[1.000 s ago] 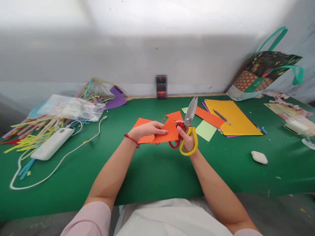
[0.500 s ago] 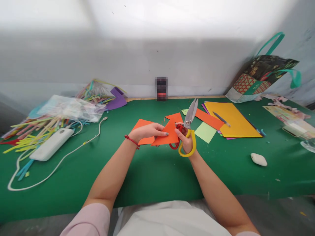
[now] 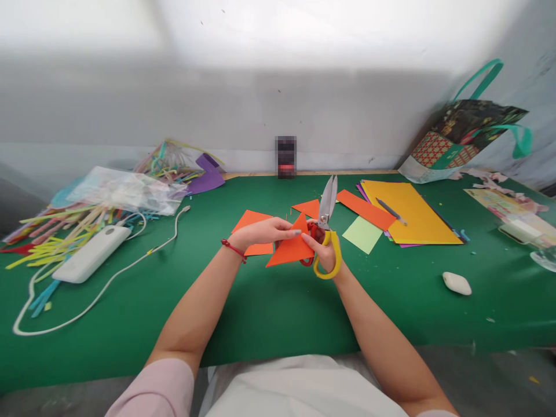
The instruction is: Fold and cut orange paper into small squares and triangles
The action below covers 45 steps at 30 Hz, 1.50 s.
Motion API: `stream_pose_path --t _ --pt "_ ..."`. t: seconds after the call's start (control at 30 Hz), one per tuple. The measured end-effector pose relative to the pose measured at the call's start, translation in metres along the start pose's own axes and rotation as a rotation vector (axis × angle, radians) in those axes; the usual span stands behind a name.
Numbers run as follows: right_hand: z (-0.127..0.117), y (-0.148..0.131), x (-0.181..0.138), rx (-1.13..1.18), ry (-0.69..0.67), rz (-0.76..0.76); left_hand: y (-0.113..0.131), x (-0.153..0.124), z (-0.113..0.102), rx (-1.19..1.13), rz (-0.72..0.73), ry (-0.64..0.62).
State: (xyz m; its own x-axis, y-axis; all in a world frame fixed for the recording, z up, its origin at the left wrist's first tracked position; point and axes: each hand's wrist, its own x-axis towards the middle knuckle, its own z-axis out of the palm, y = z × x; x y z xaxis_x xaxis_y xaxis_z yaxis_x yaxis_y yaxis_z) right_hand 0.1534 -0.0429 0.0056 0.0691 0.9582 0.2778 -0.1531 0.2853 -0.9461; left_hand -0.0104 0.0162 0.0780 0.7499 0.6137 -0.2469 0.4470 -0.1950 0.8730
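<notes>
An orange paper triangle (image 3: 287,250) is held up over the table between my two hands. My left hand (image 3: 268,230) pinches its upper left side, thumb in front and the other fingers mostly hidden. My right hand (image 3: 325,252) is closed around scissors (image 3: 324,219) with one yellow and one red handle. Their blades point up and away, nearly together. The right thumb also presses on the paper's right edge. Behind the left hand lies an orange sheet (image 3: 247,220), partly covered. A smaller orange piece (image 3: 307,207) rests just beyond the triangle.
An orange strip (image 3: 365,209), a pale green square (image 3: 362,234) and yellow sheets (image 3: 417,217) with a pen (image 3: 391,211) lie to the right. A white case (image 3: 457,283) sits nearer. Paper strips (image 3: 47,237), a power bank (image 3: 92,255) and its cable (image 3: 104,289) occupy the left.
The orange triangle has turned slightly, its lower left corner now lower. The scissors have shifted a little left and stand more upright, with the right thumb now over the paper.
</notes>
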Motion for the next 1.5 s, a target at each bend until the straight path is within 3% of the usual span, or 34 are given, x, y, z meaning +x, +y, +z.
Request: stream_pose_path --t 0.2,0.63,1.13,1.5 --pt "-0.0001 0.0019 -0.0018 0.005 -0.076 0.048 -0.0005 0.0018 0.0014 -0.007 0.046 0.103" --pt "0.0004 0.0033 -0.0004 0.022 -0.115 0.084 -0.0016 0.0029 0.0018 0.018 0.120 0.156" --pt "-0.0009 0.0030 0.0000 0.028 -0.135 0.074 -0.0028 0.0070 0.0038 -0.040 0.098 0.169" --pt "0.0017 -0.0020 -0.0016 0.041 -0.124 0.083 -0.0047 0.0097 0.0061 0.014 0.171 0.257"
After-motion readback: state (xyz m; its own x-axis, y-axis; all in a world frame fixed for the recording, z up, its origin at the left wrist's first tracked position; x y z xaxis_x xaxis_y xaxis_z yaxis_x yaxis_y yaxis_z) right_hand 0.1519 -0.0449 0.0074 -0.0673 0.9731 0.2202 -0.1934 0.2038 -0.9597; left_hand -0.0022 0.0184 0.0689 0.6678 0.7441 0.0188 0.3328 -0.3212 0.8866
